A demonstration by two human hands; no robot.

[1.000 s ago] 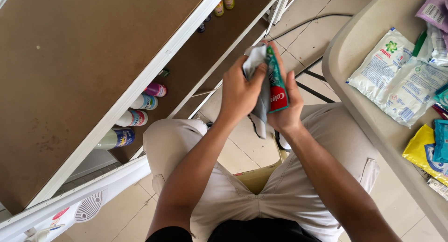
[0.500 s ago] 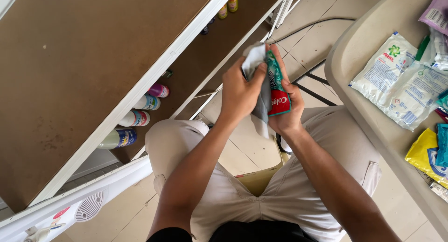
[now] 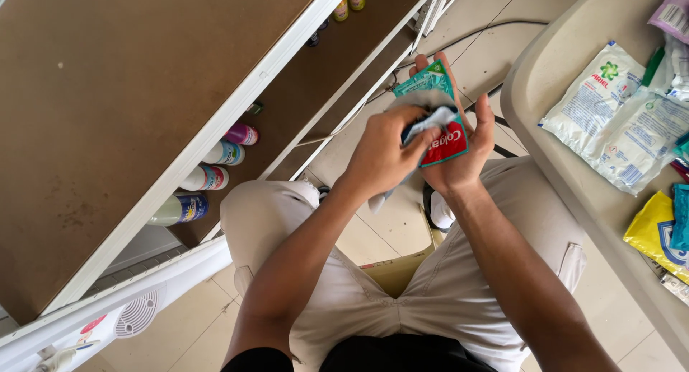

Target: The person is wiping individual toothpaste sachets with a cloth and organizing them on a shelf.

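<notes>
Saw right hand cupping green-and-red toothpaste sachet from behind, above lap, over tiled floor. Left hand pinched grey cloth against sachet face. I judged: keep sachet flat on palm, wipe top to bottom, light pressure.

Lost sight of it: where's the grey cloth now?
Head view, centre: the grey cloth is pinched in the left hand, pressed on the red-green sachet in the right hand.
</notes>
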